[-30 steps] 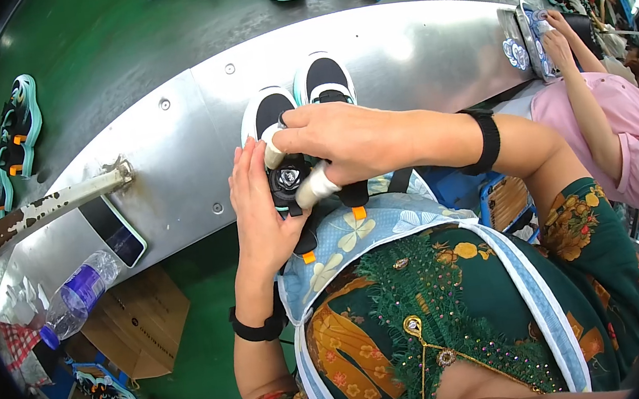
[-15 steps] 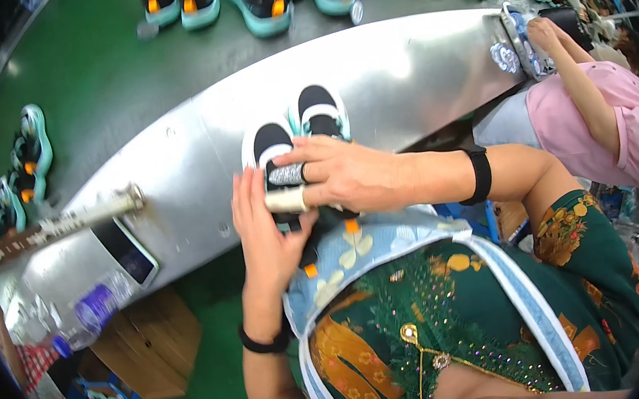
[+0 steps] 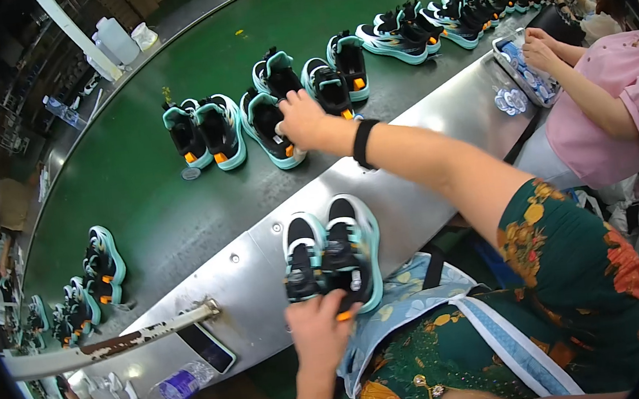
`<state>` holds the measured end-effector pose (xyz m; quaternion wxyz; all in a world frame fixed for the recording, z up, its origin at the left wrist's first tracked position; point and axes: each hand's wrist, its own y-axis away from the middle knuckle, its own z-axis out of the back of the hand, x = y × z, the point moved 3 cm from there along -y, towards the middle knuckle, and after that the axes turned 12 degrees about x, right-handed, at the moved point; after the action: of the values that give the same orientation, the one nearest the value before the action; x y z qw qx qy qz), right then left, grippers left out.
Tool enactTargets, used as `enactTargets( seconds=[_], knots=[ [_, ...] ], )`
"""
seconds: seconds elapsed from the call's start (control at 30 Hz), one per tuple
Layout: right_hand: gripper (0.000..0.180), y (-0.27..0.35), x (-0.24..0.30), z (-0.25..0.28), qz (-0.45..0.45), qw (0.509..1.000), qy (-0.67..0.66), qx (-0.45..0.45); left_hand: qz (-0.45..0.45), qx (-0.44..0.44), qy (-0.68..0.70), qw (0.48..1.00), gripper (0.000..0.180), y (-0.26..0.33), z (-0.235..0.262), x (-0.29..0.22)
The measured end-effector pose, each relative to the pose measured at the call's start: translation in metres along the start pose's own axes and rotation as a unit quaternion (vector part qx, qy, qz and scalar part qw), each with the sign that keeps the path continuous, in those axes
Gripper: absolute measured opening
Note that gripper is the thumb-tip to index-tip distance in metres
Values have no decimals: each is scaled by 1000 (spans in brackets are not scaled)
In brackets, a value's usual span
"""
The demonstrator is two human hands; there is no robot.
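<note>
The left hand (image 3: pixel 320 327) rests on the heel end of a pair of black-and-teal shoes (image 3: pixel 331 253) that stands side by side on the metal table (image 3: pixel 436 119), just in front of the person's body. The fingers curl over the heels; how firmly they grip cannot be told. The long axis of the pair runs away from the body, toes pointing toward the green conveyor belt (image 3: pixel 178 208).

The right hand (image 3: pixel 303 120) is stretched well forward, across the table edge and onto the belt. Its fingers are bent down onto a black-and-teal shoe on the belt (image 3: pixel 270 126); whether they are closed on it cannot be told. That shoe lies up and slightly left of the held pair, well apart from it, toe pointing away. The right hand is the nearer one to it.

Further shoes stand close on both sides of the touched shoe, in a curving row along the belt. A phone (image 3: pixel 206 348), a plastic bottle (image 3: pixel 174 390) and a worn white bar (image 3: pixel 115 346) lie at the left of the table. A co-worker in pink (image 3: pixel 609 111) works at the right end.
</note>
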<state>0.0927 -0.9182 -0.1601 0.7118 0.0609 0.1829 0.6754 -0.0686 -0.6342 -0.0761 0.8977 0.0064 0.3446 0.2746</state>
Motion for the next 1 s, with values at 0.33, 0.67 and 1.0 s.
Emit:
enactTargets(
  seconds=[0.33, 0.67, 1.0],
  knots=[
    [30, -21, -96, 8, -67, 981, 48, 174, 215, -129, -169, 953, 26, -90, 153, 252],
    [66, -84, 51, 25, 115, 953, -275, 61, 374, -248, -386, 806, 32, -205, 176, 242],
    [36, 55, 32, 5, 246, 835, -483, 96, 309, -130, -354, 873, 56, -270, 171, 361]
  ],
)
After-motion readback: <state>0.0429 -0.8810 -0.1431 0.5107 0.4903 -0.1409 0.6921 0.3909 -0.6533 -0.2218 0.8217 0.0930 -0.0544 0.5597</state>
